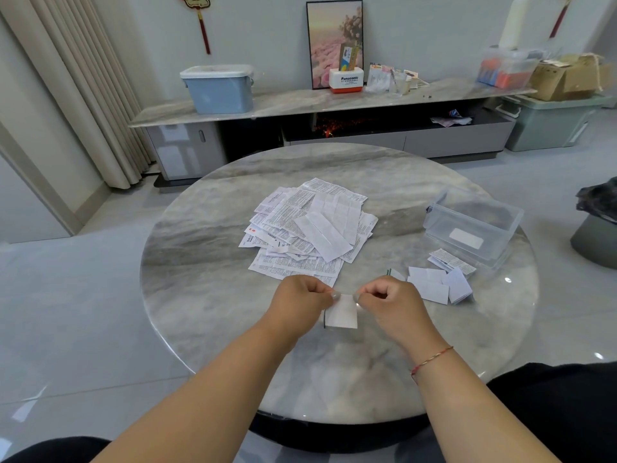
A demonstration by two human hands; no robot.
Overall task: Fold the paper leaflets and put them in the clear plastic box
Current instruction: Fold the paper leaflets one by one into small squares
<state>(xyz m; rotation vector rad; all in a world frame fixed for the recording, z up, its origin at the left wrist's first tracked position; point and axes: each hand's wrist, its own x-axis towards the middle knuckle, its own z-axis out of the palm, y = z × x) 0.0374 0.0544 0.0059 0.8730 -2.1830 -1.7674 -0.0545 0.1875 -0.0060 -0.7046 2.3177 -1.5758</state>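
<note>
Nearest me, my left hand and right hand each pinch a top corner of a folded leaflet — fingers curled, just above the bench. Folded ones lie right; beyond, the loose pile and clear box.

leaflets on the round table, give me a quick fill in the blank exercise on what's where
1. Both the left hand and the right hand pinch one small ____ leaflet.
2. The pile of unfolded leaflets lies on the ____ table.
3. The folded leaflets lie beside the clear plastic ____.

Missing words: folded; round; box
</note>
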